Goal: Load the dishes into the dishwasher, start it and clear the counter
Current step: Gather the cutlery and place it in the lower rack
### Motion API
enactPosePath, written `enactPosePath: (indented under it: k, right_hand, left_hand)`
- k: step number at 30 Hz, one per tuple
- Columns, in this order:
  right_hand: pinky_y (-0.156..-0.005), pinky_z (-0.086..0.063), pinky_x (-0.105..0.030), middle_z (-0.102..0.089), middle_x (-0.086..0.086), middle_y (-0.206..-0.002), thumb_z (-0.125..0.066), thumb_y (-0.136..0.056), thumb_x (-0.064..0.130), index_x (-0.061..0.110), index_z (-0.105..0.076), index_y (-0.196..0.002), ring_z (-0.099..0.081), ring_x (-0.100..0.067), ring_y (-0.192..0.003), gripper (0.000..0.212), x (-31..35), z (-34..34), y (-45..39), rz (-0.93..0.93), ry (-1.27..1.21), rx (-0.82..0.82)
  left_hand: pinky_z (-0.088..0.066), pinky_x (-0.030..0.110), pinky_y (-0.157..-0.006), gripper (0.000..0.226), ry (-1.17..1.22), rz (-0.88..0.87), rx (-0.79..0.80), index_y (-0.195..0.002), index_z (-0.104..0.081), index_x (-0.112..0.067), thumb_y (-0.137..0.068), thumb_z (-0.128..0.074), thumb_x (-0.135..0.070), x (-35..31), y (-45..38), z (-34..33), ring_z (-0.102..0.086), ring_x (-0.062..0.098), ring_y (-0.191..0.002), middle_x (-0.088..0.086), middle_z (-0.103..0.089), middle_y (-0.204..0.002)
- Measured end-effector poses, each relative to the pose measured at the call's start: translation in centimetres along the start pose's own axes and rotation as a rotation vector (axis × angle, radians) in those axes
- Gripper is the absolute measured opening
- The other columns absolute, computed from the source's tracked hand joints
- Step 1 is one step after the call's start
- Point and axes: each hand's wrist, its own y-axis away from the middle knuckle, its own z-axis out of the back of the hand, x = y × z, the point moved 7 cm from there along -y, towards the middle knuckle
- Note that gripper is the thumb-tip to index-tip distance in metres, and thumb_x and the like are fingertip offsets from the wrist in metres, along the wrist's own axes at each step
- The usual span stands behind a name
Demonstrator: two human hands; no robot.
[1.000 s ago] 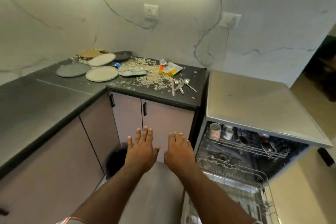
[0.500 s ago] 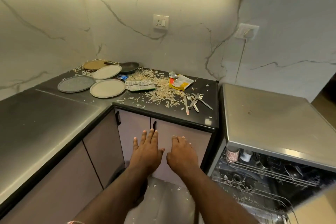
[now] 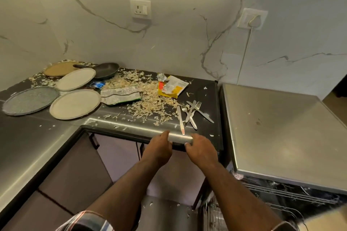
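Steel cutlery pile (image 3: 189, 114) lying just beyond fingers; left hand (image 3: 158, 149), right hand (image 3: 200, 151) hovering relaxed, loosely curled, holding nothing, at dark counter edge (image 3: 180, 139).

No print reads clearly — the wrappers' (image 3: 121, 95) lettering is too blurred.

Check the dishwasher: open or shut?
Open. The dishwasher shows its wire racks exposed under the steel top, at lower right.

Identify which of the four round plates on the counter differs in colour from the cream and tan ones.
The grey plate, farthest left on the counter. Beside it lie two cream plates; the tan plate sits behind, towards the wall.
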Motion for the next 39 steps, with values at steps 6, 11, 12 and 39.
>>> enactPosePath:
  k: [6, 11, 12, 39]
  right_hand:
    - [-0.087, -0.053, -0.039, -0.07, -0.01, -0.112, -0.057, -0.09, 0.032, 0.016, -0.065, -0.118, -0.064, -0.031, -0.105, 0.034, -0.8, 0.1, -6.4, -0.106, -0.07, -0.005]
    - [-0.085, -0.053, -0.04, -0.071, -0.012, -0.104, -0.049, -0.093, 0.021, 0.011, -0.069, -0.101, -0.065, -0.033, -0.1, 0.024, -0.2, 0.0, -12.5, -0.158, -0.073, -0.056]
    - [-0.084, -0.053, -0.04, -0.071, -0.012, -0.103, -0.047, -0.094, 0.02, 0.011, -0.069, -0.1, -0.065, -0.032, -0.098, 0.024, -0.1, -0.2, -13.3, -0.157, -0.072, -0.064]
    - [-0.068, -0.051, -0.032, -0.071, -0.008, -0.098, -0.06, -0.093, 0.022, 0.013, -0.069, -0.101, -0.069, -0.026, -0.092, 0.015, 0.0, -1.0, -20.1, -0.153, -0.03, 0.071]
  left_hand:
    - [-0.049, 0.039, -0.1, 0.038, 0.12, -0.005, 0.054, -0.139, -0.052, -0.015, -0.101, -0.047, -0.016, -0.6, -7.7, -0.6, -0.059, 0.025, -0.118, 0.011, -0.063, -0.131]
    - [-0.05, 0.037, -0.098, 0.037, 0.218, 0.022, 0.102, -0.136, -0.057, -0.017, -0.1, -0.05, -0.018, 0.2, -14.3, -1.5, -0.062, 0.025, -0.114, 0.009, -0.066, -0.128]
    - [-0.051, 0.038, -0.098, 0.037, 0.241, 0.031, 0.115, -0.135, -0.058, -0.017, -0.098, -0.051, -0.018, 0.2, -15.0, -1.6, -0.063, 0.025, -0.112, 0.008, -0.067, -0.126]
    - [-0.057, 0.036, -0.072, 0.028, 0.499, 0.208, 0.218, -0.121, -0.06, -0.025, -0.094, -0.056, -0.018, -1.1, -22.2, -6.1, -0.07, 0.02, -0.075, 0.005, -0.072, -0.092]
